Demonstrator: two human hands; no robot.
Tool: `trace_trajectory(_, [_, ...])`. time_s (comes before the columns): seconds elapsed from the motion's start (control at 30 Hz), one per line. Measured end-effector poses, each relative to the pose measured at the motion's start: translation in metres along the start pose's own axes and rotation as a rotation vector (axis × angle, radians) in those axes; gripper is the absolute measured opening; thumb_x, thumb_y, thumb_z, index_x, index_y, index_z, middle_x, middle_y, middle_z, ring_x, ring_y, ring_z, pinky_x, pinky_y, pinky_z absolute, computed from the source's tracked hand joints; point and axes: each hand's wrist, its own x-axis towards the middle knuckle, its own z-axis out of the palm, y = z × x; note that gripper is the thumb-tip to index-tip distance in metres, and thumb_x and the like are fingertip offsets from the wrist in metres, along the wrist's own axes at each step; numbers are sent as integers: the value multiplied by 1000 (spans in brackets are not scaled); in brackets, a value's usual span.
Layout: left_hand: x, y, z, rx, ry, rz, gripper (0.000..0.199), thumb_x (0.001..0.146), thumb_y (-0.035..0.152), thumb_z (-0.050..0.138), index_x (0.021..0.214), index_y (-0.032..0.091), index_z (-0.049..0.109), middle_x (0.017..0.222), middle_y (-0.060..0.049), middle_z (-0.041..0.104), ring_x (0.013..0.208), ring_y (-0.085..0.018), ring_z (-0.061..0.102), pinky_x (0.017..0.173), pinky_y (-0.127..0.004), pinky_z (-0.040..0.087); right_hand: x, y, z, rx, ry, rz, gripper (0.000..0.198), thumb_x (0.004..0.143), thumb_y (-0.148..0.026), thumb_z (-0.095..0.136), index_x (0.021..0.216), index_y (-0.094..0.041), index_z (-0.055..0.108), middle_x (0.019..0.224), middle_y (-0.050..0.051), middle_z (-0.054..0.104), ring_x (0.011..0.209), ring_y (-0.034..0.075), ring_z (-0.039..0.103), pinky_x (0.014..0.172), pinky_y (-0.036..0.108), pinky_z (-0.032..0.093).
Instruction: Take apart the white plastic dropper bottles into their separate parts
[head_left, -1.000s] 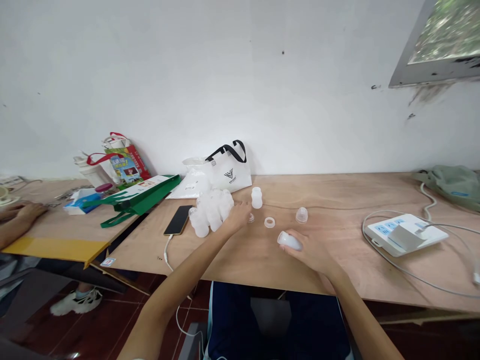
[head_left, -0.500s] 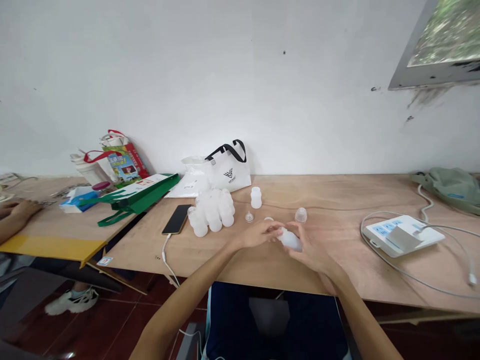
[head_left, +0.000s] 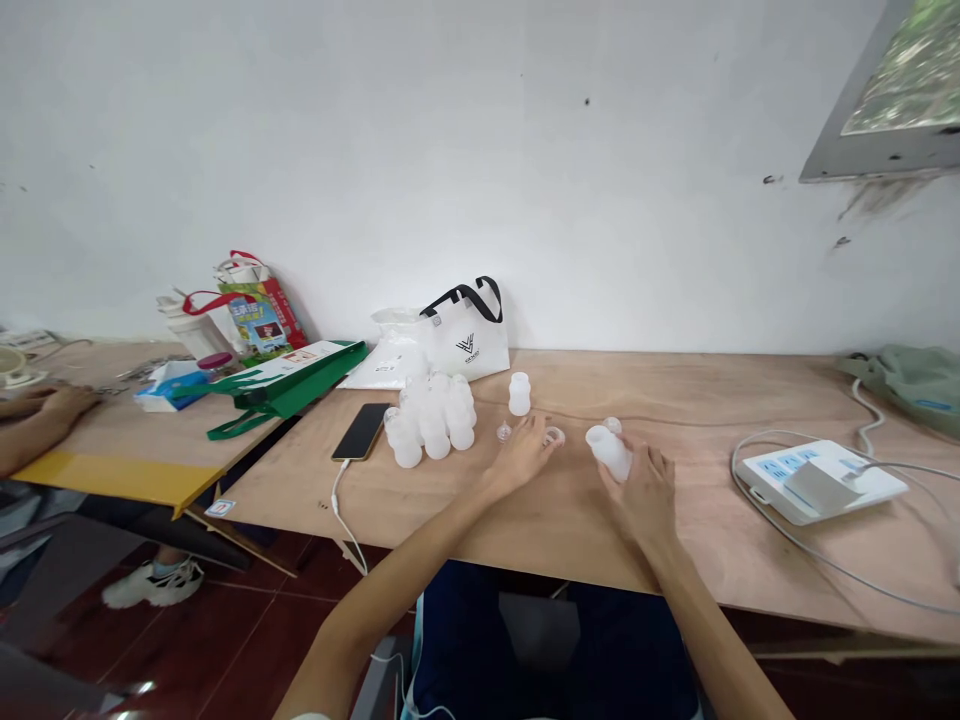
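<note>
Against a bare white wall, a plywood table (head_left: 675,560) carries the work: the right hand (head_left: 646,487) closes around a small white bottle (head_left: 609,450), tilted, just above the wood. Beside it the left hand (head_left: 523,455) rests fingers loosely spread, holding nothing — fingertips at a clear ring (head_left: 555,436). Farther left stand a cluster of bottles (head_left: 431,420), a phone (head_left: 363,432) and a white bag (head_left: 465,340); a power strip (head_left: 821,478) lies to the right.

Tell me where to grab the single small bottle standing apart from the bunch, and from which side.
Grip the single bottle around its round body, just under the narrower neck, coming from the front or from above. It stands upright and alone, with bare table to its right; the bunch of bottles crowds its left. The left hand is probably the handier one.
</note>
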Motion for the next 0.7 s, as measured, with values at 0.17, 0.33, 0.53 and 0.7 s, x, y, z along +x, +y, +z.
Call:
trace_trajectory(0.17, [9,-3,23,155,-76,122,17,105,20,49,119,18,59,126,-11,66,119,-28,57,103,-43,46,1,1,6,113,-23,102,52,98,-61,46,128,-20,52,124,18,66,115,36,60,96,51,46])
trace_trajectory(0.33, [14,-10,28,135,-53,99,23,104,14,44,124,18,55,121,-11,67,118,-25,59,103,-41,48,2,0,3,227,-85,149,58,96,-66,48,133,-21,55,126,16,66,114,35,61,95,50,50])
trace_trajectory(0.53, [-15,-9,9,21,40,145,31,104,18,47,135,21,46,149,-11,53,138,-22,48,116,-38,41,8,-16,7,519,-170,289,66,92,-61,59,146,-26,45,139,13,63,106,29,69,96,46,53])
trace_trajectory(0.7, [-57,2,-24,-168,282,55,29,108,23,39,136,25,48,141,-6,59,131,-18,53,114,-35,43,58,-26,42,541,-220,230,60,93,-50,60,144,-23,45,137,12,63,109,26,69,95,41,55])
